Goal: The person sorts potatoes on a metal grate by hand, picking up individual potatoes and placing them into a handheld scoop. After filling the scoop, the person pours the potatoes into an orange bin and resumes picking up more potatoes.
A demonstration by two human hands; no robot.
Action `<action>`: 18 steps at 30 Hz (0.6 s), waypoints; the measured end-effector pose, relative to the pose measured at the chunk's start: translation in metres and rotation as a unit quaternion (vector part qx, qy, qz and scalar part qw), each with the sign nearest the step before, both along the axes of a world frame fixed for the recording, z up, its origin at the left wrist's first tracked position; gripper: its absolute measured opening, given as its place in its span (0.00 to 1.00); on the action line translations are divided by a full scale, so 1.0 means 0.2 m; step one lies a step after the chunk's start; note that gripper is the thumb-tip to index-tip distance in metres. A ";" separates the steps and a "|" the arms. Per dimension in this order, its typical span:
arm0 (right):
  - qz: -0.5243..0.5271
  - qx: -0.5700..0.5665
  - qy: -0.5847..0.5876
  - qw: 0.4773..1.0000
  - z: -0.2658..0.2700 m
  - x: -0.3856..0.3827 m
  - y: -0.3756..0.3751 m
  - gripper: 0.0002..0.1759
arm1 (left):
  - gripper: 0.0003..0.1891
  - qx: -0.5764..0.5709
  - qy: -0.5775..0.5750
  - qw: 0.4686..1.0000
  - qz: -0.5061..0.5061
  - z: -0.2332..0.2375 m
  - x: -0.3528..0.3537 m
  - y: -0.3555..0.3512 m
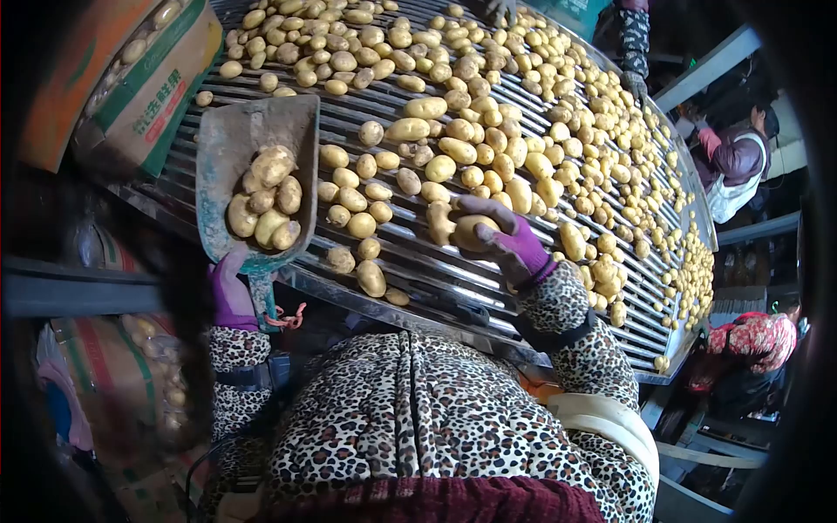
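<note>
My left hand [232, 292], in a purple glove, grips a worn metal scoop [223, 144] by its handle end. Several potatoes [273, 164] lie piled in the scoop, which rests over the left part of a slatted metal grate [427, 277]. My right hand [513, 244], gloved alike, is over the middle of the grate with its fingers curled round a potato [475, 232]. Another potato [440, 222] sits right beside those fingertips. Loose potatoes [353, 199] are scattered between the scoop and my right hand.
A cardboard box [144, 96] of potatoes stands at the upper left, near the scoop. Potatoes [602, 174] spread thickly over the grate's far and right parts. Another person's gloved hand [635, 85] reaches in at the far edge. Two people [737, 161] are at the right.
</note>
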State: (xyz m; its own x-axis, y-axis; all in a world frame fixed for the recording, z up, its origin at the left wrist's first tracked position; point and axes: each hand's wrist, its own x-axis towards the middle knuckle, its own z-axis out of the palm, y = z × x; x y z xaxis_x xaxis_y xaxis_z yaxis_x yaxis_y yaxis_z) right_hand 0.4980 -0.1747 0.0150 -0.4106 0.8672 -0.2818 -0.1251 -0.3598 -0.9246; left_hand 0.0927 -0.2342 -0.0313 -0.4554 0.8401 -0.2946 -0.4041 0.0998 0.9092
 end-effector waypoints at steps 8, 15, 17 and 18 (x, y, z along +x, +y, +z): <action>0.083 0.182 -0.321 0.926 -0.13 -0.06 0.11 0.12 | 0.23 0.000 0.076 0.995 0.062 0.17 -0.27 -0.28; 0.043 0.088 -0.155 0.983 -0.04 -0.41 0.22 0.18 | 0.21 -0.022 0.027 0.995 0.098 0.13 -0.24 -0.42; -0.009 0.060 -0.089 0.994 0.10 -0.63 0.24 0.18 | 0.20 -0.067 0.030 0.995 0.065 0.14 -0.19 -0.38; 0.018 0.091 0.002 0.996 0.10 -0.70 0.27 0.22 | 0.21 -0.020 0.034 0.998 0.057 -0.02 -0.25 -0.38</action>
